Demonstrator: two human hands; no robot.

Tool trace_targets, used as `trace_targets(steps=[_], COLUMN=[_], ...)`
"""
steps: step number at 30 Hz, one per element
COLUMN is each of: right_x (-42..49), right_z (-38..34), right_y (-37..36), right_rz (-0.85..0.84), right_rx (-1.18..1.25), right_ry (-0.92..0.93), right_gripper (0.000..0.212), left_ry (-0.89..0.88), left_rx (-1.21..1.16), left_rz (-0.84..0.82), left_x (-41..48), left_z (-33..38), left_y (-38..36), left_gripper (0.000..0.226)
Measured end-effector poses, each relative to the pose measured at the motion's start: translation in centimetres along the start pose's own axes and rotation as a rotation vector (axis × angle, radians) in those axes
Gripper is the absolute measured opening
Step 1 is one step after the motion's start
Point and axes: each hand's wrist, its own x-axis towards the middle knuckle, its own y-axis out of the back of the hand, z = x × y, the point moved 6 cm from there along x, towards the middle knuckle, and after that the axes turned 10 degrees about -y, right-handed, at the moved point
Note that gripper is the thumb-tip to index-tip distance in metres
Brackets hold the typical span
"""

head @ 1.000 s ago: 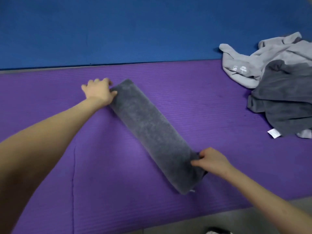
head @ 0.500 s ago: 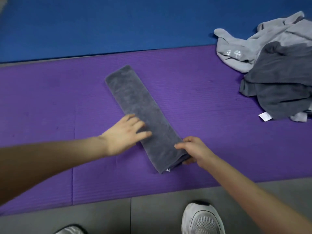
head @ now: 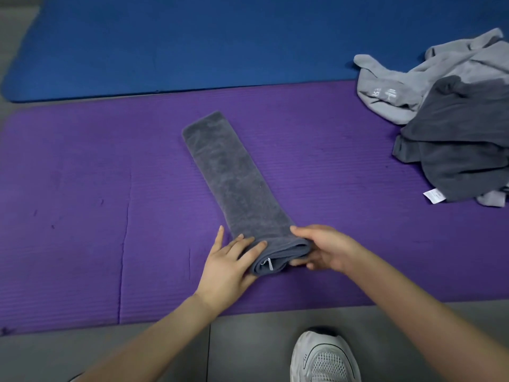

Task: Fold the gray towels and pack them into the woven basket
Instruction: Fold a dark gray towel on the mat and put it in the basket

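Lighting: soft, even indoor light is falling from above, moderately bright. Shadows: faint, diffuse ones are sitting under the towel pile (head: 454, 133) at the purple mat's (head: 82, 188) right edge. Distortion: wide-angle bowing is curving the blue mat's (head: 165, 45) near edge. Focus: corners are softening and dimming slightly; the centre is reading sharp.

— Where is the dark gray towel (head: 234, 183)?
— It lies slantwise on the purple mat (head: 82, 216), a long folded strip, its near end doubled over.
— What holds it?
— The left grip (head: 231, 268) rests straight fingers on that end. The right grip (head: 325, 252) pinches it, thumb on top.
— And at the right?
— A heap of gray towels (head: 462, 139).
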Motion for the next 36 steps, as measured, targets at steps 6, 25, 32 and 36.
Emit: trace_targets(steps=[6,25,32,36], right_x=[-3.4,4.9,4.7,0.1], right_z=[-1.9,-16.4,-16.5,-15.4], right_y=[-1.0,-5.5,-5.8,-6.2], right_rz=[0.088,0.357,0.649,0.769], right_rx=[-0.913,-0.707,-0.883,-1.000], right_ry=[0.867,0.841,0.842,1.505], right_gripper=[0.103,0.035,0.047,0.051], left_ry=[0.207,0.996,0.185,0.220], left_rx=[-0.321,-0.473,0.150,0.096], left_rz=[0.112,0.537,0.240,-0.057], left_x=[0.8,4.0,4.9,3.1], left_z=[-1.6,-11.4,-8.7,-9.3], left_y=[2.6,4.0,3.5,0.9], left_gripper=[0.041,0.033,0.041,0.069])
